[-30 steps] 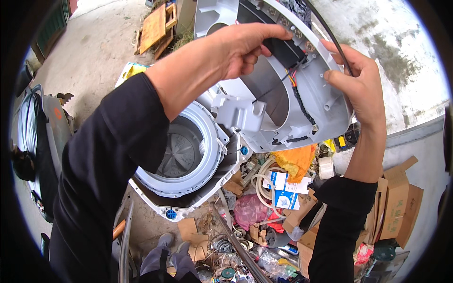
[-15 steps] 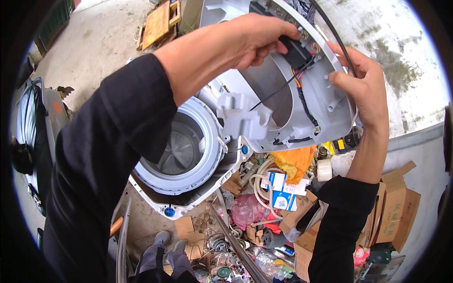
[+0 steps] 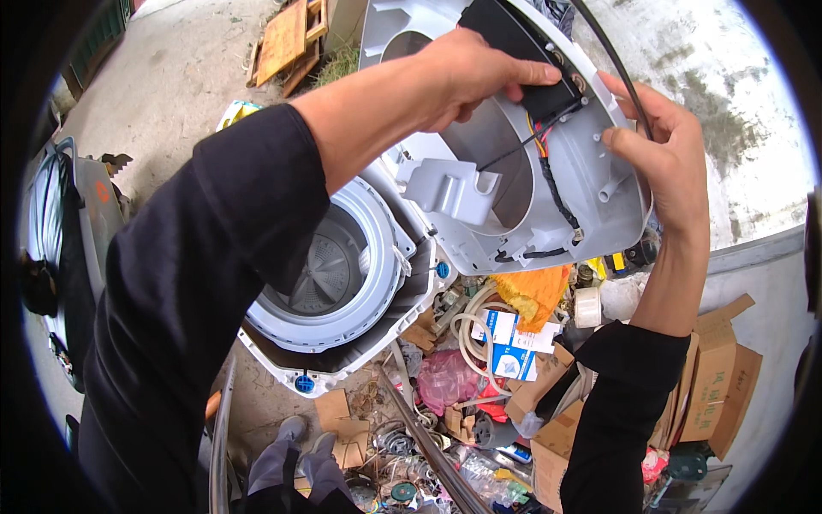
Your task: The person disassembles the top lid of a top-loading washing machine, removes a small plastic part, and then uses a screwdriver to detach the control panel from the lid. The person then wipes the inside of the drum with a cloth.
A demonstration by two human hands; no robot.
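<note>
My left hand (image 3: 484, 77) is closed on a long black module (image 3: 552, 103) inside the underside of a raised grey plastic top cover (image 3: 612, 171); its thumb lies along the module. My right hand (image 3: 651, 141) grips the cover's right rim, thumb on the near face, with a black hose (image 3: 623, 64) running down beside the fingers. Coloured wires (image 3: 541, 146) and a black-wrapped harness run from the module down the cover. A loose-looking grey plastic piece (image 3: 441, 184) hangs at a thin black cord. Below left is an open washing machine tub (image 3: 321, 265), partly hidden by my left sleeve.
Cluttered scrap, coiled tubing (image 3: 471, 343), orange cloth (image 3: 531, 295) and cardboard boxes (image 3: 719, 390) lie below and right. Metal bars (image 3: 437, 454) cross near my feet. Wooden boards (image 3: 282, 43) stand at top left, a grey vehicle-like object (image 3: 73, 223) at far left.
My left hand has shifted right along the cover, and more of the black module shows above it. My right hand has moved slightly right with the rim. The hanging grey piece has swung a little.
</note>
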